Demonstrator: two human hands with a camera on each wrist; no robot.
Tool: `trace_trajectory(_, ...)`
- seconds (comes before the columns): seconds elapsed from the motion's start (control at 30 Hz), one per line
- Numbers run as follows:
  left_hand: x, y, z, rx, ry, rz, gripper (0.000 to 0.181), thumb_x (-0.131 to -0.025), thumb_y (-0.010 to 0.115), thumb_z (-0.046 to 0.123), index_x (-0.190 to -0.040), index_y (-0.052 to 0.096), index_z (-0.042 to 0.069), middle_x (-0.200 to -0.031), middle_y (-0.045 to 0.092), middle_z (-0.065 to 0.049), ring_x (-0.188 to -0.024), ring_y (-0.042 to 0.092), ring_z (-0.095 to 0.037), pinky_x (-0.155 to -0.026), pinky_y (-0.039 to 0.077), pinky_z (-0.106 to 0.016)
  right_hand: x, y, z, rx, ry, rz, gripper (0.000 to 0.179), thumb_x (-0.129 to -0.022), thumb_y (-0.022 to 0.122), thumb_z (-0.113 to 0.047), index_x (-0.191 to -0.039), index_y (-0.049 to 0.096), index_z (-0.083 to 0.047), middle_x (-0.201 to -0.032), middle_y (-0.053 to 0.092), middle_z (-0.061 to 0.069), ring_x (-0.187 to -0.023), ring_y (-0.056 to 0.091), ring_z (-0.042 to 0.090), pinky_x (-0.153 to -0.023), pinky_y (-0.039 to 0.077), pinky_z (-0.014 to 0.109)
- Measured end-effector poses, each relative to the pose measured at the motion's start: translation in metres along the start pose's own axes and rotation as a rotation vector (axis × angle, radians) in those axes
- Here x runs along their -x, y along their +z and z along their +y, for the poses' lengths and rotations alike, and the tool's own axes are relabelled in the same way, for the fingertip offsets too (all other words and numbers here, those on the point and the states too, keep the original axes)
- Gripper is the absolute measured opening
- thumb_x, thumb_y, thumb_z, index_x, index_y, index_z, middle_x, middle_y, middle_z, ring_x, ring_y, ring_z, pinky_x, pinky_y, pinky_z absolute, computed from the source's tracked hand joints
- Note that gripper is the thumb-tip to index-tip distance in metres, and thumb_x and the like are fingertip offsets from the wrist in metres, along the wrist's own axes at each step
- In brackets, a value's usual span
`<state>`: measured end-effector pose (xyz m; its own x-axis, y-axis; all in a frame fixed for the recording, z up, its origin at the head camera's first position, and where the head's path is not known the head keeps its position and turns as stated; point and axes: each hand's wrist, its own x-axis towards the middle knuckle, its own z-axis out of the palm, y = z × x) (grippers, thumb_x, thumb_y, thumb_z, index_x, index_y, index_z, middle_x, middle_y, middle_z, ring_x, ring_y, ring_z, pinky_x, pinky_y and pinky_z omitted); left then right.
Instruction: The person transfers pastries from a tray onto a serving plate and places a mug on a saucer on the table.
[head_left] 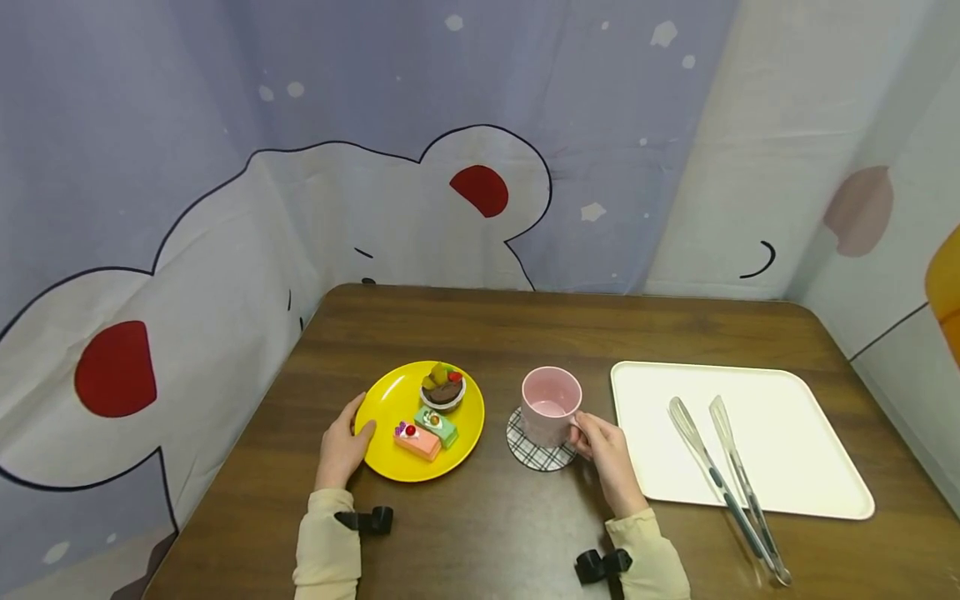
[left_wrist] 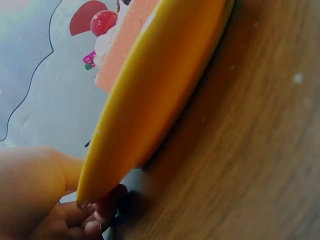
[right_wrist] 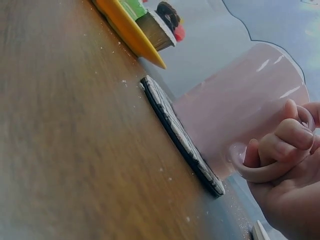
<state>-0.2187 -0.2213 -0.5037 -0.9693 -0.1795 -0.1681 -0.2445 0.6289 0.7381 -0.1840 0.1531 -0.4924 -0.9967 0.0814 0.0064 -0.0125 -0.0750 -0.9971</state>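
A yellow plate [head_left: 382,400] lies on the left of the table, bearing a pink cake slice [head_left: 417,442], a green cake slice [head_left: 438,426] and a chocolate cupcake [head_left: 443,390] topped with fruit. My left hand [head_left: 345,444] pinches its left rim, thumb above and fingers curled beneath, as the left wrist view [left_wrist: 65,200] shows. A pink mug [head_left: 550,408] stands upright on a round checked coaster [head_left: 536,457]. Around the mug's handle [right_wrist: 260,172] curl the fingers of my right hand [head_left: 611,462]. The mug's inside shows nothing in it.
On the right lies a white tray [head_left: 810,442]. Two pairs of tongs or similar long utensils, one on the left [head_left: 708,462] and one on the right [head_left: 738,467], rest across it, handles over its front edge. A printed curtain [head_left: 420,217] hangs behind the wooden table [head_left: 480,533].
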Motion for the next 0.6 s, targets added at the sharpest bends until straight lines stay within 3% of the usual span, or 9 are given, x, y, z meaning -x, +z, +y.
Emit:
trace_trajectory(0.17,0.0,0.001,0.001,0.0,0.006,0.004,0.053,-0.092,0.046,0.022,-0.141,0.025,0.018,-0.143,0.032,-0.017,-0.128,0.034,-0.037,-0.105,0.028,-0.052,0.002,0.0,0.002,-0.003,-0.036,0.056,0.037,-0.089,0.052,-0.023,-0.07,0.05,0.008,-0.052,0.04,-0.002,-0.049,0.037,0.007,-0.047,0.032,0.024)
trace_trajectory(0.37,-0.001,0.001,0.002,0.02,0.005,0.003,0.053,-0.092,0.046,0.022,-0.141,0.026,0.017,-0.143,0.032,-0.017,-0.127,0.035,-0.036,-0.105,0.029,-0.051,0.001,-0.006,0.005,0.135,-0.047,0.192,0.039,-0.086,0.055,-0.036,-0.08,0.059,0.003,-0.068,0.055,-0.004,-0.066,0.052,0.004,-0.061,0.045,0.019)
trace_trajectory(0.5,-0.003,0.0,0.002,-0.013,0.01,0.034,0.051,-0.091,0.047,0.022,-0.139,0.031,0.013,-0.126,0.044,-0.019,-0.108,0.045,-0.034,-0.096,0.04,-0.048,-0.003,-0.024,0.011,0.207,-0.039,0.226,0.053,-0.082,0.051,-0.053,-0.091,0.06,-0.002,-0.082,0.06,0.002,-0.075,0.056,0.004,-0.069,0.047,0.018)
trace_trajectory(0.6,-0.005,-0.002,0.005,-0.049,0.013,0.068,0.052,-0.09,0.047,0.023,-0.138,0.032,0.011,-0.109,0.042,-0.018,-0.092,0.045,-0.029,-0.084,0.042,-0.041,-0.006,-0.04,0.003,0.332,-0.033,0.212,0.051,-0.084,0.049,-0.052,-0.1,0.06,-0.005,-0.097,0.063,0.012,-0.085,0.059,0.011,-0.074,0.047,0.021)
